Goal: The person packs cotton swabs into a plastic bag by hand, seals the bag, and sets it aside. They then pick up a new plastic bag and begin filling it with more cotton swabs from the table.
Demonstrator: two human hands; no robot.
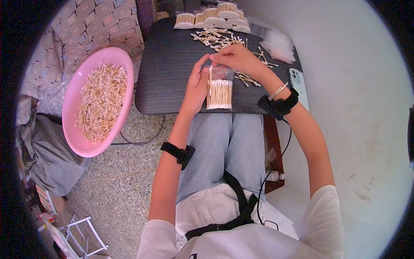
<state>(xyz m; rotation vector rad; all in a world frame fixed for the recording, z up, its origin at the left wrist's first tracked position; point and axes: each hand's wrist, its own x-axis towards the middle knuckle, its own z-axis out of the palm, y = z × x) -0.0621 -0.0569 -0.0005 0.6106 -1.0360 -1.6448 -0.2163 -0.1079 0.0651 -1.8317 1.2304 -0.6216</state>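
Gripping a clear bag (220,96) of cotton swabs by its left side, the left hand (197,87) holds it at the near edge of the dark table (168,77). Above the bag, the right hand (235,57) brings its fingertips close to the left's; I can't tell what they pinch. Loose swabs (215,39) and filled packets (214,16) lie on the far side, a pink basin (70,108) at left.
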